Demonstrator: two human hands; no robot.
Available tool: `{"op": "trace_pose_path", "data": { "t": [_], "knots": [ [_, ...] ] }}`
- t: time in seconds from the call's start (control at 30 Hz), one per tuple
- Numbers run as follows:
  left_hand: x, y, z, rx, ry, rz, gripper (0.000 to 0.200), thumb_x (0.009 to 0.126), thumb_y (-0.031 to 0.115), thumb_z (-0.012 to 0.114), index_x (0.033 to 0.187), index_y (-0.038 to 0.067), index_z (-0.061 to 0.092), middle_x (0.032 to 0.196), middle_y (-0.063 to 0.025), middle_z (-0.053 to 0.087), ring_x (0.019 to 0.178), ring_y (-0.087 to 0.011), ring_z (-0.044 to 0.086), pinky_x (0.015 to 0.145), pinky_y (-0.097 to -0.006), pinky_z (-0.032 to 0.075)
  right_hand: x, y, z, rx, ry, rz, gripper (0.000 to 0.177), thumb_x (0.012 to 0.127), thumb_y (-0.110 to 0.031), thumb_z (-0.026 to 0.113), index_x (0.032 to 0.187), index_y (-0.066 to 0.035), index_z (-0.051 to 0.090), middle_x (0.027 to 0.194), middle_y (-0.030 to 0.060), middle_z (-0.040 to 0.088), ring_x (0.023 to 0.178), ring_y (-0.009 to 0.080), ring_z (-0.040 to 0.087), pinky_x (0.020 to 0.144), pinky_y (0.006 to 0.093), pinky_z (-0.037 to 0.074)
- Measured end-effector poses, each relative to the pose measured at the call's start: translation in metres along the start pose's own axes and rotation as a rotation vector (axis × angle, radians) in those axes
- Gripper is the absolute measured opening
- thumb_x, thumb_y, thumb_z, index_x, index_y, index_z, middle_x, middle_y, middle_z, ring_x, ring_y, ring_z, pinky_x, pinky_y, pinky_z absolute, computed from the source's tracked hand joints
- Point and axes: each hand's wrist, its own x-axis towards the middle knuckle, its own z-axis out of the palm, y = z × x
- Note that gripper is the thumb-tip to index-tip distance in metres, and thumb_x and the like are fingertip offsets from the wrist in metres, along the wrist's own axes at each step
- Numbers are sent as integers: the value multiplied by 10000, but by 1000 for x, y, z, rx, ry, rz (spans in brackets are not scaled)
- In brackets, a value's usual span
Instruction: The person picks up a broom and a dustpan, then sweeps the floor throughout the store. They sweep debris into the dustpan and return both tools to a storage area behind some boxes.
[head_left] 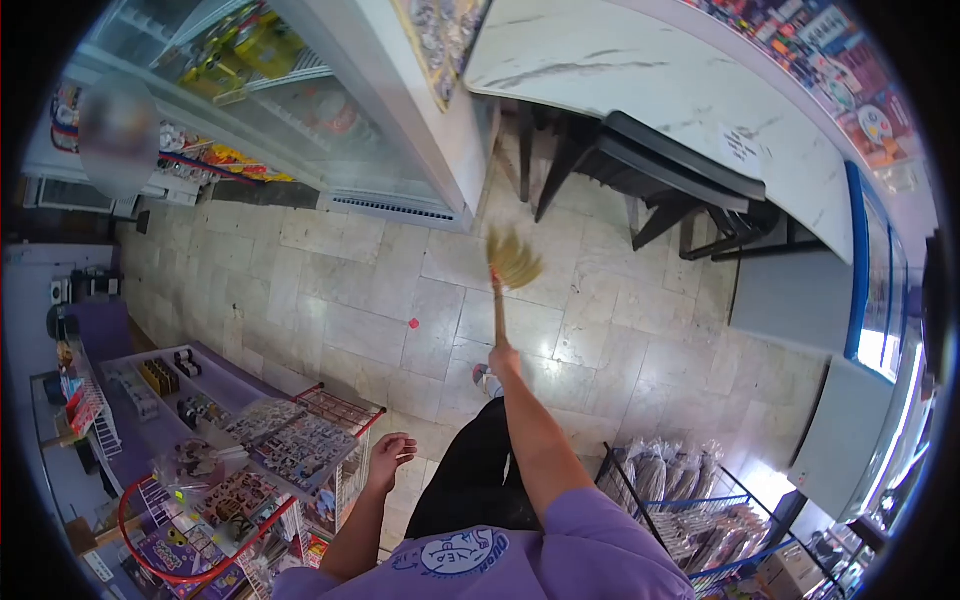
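Note:
My right hand (505,360) is wrapped round the handle of a broom (501,318), arm stretched forward over the tiled floor. The broom's straw bristles (514,258) fan out on the tiles, a little blurred, between the fridge and the black chair. My left hand (392,460) hangs empty at my side with its fingers loosely apart, near the display rack of small packets (303,446). A small red scrap (414,323) lies on the floor to the left of the broom handle.
A glass-door fridge (400,180) stands ahead on the left. A black chair (680,165) is tucked at a white marbled table (600,60). Behind on the right is a wire rack (700,500) with bagged goods; a blue-edged freezer (856,260) stands far right.

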Motion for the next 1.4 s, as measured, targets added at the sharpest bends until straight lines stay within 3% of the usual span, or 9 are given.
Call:
{"op": "trace_pose_path", "data": {
  "t": [0.2,0.47,0.83,0.97,1.07,1.1,1.13,1.23,1.4],
  "knots": [
    [-11,11,-7,-79,48,-64,173,851,114,467,986,18,516,905,-108,601,811,-190,589,702,-302,480,-40,-10,-54,779,-247,128,328,850,-231,465,1173,-176,474,506,4,349,358,84,306,285,233,250],
    [0,6,18,-297,160,-137,190,853,127,455,1000,20,512,908,-108,601,806,-185,588,705,-303,468,-18,-118,-161,1270,-338,-28,310,900,-239,379,1209,-260,379,514,-8,343,353,76,298,300,192,231],
    [1,3,94,-720,535,-211,153,852,104,459,964,16,513,882,-93,599,778,-167,582,701,-281,459,286,-310,-173,233,160,-207,243,830,-195,446,1052,-113,503,708,89,470,566,205,453,486,332,368],
    [-4,1,138,-893,572,-229,176,856,103,455,994,5,503,897,-111,594,772,-180,586,691,-268,466,270,-258,-140,-857,171,-505,262,795,-175,451,1002,-40,537,851,154,552,716,287,547,618,401,438],
    [-9,5,158,-949,585,-194,177,858,100,451,997,1,502,901,-116,593,786,-181,585,703,-274,465,211,-169,-77,-987,116,-437,242,768,-185,463,903,-12,565,906,182,601,778,309,605,651,446,479],
    [-12,8,160,-965,597,-168,174,860,100,450,995,3,503,908,-110,594,803,-181,583,714,-274,458,234,-128,-54,-1708,-334,-740,283,763,-199,454,957,-24,564,888,211,596,789,304,610,652,441,485],
    [-15,11,161,-997,618,-165,174,860,100,450,993,2,505,911,-110,594,806,-181,583,715,-275,457,185,-117,-28,-911,-157,-362,300,757,-180,447,1008,-56,556,870,205,595,771,307,608,631,429,493],
    [-21,4,167,-1079,657,-153,177,860,108,454,990,1,506,920,-112,594,813,-185,582,716,-281,454,87,-124,46,18,-356,-72,251,789,-160,453,1026,-222,508,687,67,495,424,219,435,353,329,359],
    [-27,-25,171,-1134,680,-132,183,856,113,457,993,1,504,922,-113,594,823,-184,580,719,-285,455,38,-217,141,17,-594,57,70,846,-214,447,832,-148,426,540,0,334,361,99,311,295,222,246]
  ]
}}
